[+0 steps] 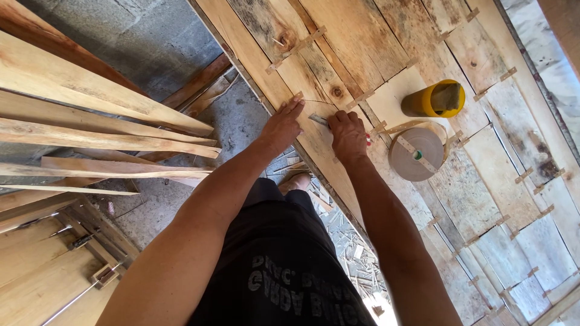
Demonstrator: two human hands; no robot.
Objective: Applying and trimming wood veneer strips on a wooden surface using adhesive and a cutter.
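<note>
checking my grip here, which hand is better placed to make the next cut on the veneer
Right, most likely. The right hand is closed on the knife, blade pointing at the veneer seam. The left hand lies flat, fingers spread on the sheet, so it looks set for holding down, not cutting.

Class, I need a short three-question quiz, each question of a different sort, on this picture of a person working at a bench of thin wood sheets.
1. True or false: the left hand lies flat on the wood sheets.
2. Which thing lies nearest the right hand? A) the roll of brown tape B) the yellow pot C) the stack of wood strips
3. Fill in: the right hand grips a small metal blade with its fingers ____ around it.

Key
1. True: palm down, fingers spread.
2. A: the roll lies just beside that hand.
3. Curled.
</note>
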